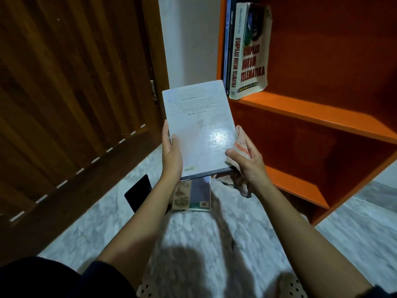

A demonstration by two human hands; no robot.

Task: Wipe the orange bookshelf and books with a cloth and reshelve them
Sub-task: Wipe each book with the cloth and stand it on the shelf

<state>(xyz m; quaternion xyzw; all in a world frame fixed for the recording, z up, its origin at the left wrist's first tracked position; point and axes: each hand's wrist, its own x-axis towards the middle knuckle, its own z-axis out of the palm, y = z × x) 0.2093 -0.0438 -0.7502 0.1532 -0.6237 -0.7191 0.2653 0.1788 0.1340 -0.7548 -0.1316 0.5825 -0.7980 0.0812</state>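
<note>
I hold a pale grey book point(198, 125) back cover up in front of me. My left hand point(170, 152) grips its left edge, thumb on the cover. My right hand point(247, 160) holds its lower right corner together with a crumpled cloth with orange stripes point(241, 143), which hangs below the hand. The orange bookshelf point(311, 110) stands at the right. Three books point(247, 52) stand at the left end of its upper shelf, the outer one titled "Kompilasi Hukum Telematika". The lower shelves look bare.
Two more books point(193, 195) lie on the marble floor point(214, 244) under the held one. A flat black object point(138, 193) lies to their left. A slatted wooden door point(71, 104) fills the left; a white wall point(191, 39) stands between door and shelf.
</note>
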